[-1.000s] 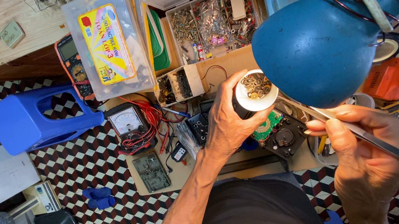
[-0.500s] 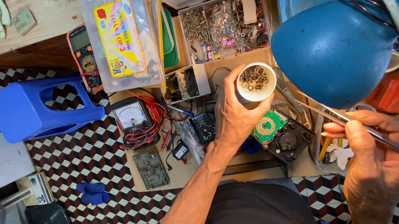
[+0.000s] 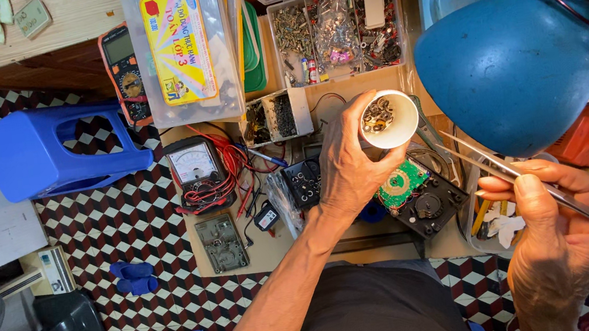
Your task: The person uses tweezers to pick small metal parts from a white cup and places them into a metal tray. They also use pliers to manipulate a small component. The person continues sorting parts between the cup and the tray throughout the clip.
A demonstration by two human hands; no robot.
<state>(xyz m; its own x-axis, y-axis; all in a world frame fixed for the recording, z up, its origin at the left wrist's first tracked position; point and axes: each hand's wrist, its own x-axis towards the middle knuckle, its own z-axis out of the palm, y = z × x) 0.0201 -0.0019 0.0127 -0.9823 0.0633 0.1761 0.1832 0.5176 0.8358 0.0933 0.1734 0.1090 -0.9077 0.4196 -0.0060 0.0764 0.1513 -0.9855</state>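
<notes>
My left hand (image 3: 343, 163) holds a small white cup (image 3: 388, 120) up in the air, tilted toward me, with several small dark metal parts inside. My right hand (image 3: 556, 226) grips a pair of metal tweezers (image 3: 491, 158) whose tips point up and left toward the cup, stopping a little short of it. Below the cup lies an opened device with a green circuit board (image 3: 403, 183) in a black casing (image 3: 432, 204).
A blue lamp shade (image 3: 517, 68) hangs close at the upper right. A clear compartment box of small parts (image 3: 333, 27), two multimeters (image 3: 192, 164), red leads (image 3: 230, 162), a lidded clear box (image 3: 180, 48) and a blue plastic stool (image 3: 43, 153) surround the low work board.
The left hand has lowered the cup slightly and tilted it so the parts inside show more. The right hand with the tweezers stays near the lamp, tips toward the cup.
</notes>
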